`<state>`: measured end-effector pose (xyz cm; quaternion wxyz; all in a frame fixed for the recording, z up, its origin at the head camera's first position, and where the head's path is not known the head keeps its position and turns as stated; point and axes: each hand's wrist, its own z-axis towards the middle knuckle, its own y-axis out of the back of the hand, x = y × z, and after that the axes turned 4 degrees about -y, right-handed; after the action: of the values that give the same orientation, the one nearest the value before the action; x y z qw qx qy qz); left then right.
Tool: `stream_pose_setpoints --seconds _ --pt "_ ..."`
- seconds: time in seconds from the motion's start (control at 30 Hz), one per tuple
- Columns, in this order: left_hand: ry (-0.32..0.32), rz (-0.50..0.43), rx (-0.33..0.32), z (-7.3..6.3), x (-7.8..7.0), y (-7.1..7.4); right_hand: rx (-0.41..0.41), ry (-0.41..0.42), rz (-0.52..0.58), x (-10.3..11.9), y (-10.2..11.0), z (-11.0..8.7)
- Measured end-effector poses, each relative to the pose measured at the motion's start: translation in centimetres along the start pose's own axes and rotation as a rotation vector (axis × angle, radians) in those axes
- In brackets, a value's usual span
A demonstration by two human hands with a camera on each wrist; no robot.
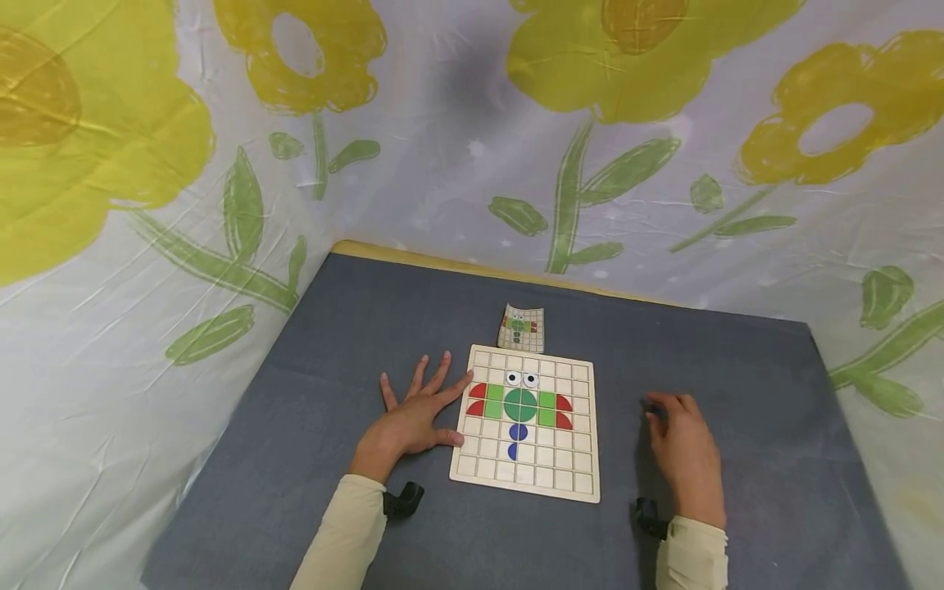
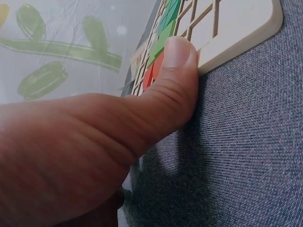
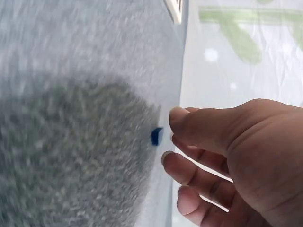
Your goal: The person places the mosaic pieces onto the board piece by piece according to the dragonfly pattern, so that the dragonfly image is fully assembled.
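A wooden grid board (image 1: 560, 479) lies on the dark table with a figure of coloured pieces on it. The figure has round eyes, a green circle (image 1: 520, 406), light green and red side pieces, and blue half circles (image 1: 512, 451) below. Spread wide, my left hand (image 1: 406, 422) rests at the board's left edge; its thumb (image 2: 177, 59) presses the rim. To the right of the board, my right hand (image 1: 686, 451) reaches down with bent fingers around a small blue piece (image 3: 157, 136). In the right wrist view this piece lies just beyond the fingertips.
A small, slightly curled picture card (image 1: 522, 329) showing a similar figure lies behind the board. Flower-printed cloth (image 1: 442, 188) surrounds the table at the back and sides. A yellow strip (image 1: 457, 264) runs along the table's back edge.
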<state>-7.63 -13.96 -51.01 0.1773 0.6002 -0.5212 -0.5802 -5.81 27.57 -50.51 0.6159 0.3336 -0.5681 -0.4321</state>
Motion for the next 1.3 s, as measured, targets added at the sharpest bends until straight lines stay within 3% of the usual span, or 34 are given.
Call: stream_pose_setpoints --seconds 0.2,0.5,0.9,1.07,1.3 --pt "0.004 0.004 0.000 0.1 0.1 -0.1 0.047 -0.054 0.000 -1.0 0.0 0.2" --pt "0.004 0.002 -0.001 0.0 0.2 -0.1 0.041 -0.031 0.009 -1.4 0.1 0.8" --pt "0.011 -0.005 0.001 0.1 0.2 -0.2 0.071 -0.099 0.005 -1.3 -0.1 1.7" --pt "0.005 -0.011 -0.006 0.1 0.2 -0.2 0.103 -0.102 -0.006 -0.4 -0.1 1.6" --pt "0.005 0.003 -0.004 0.1 0.2 -0.2 0.075 -0.017 0.025 2.4 -0.9 0.4"
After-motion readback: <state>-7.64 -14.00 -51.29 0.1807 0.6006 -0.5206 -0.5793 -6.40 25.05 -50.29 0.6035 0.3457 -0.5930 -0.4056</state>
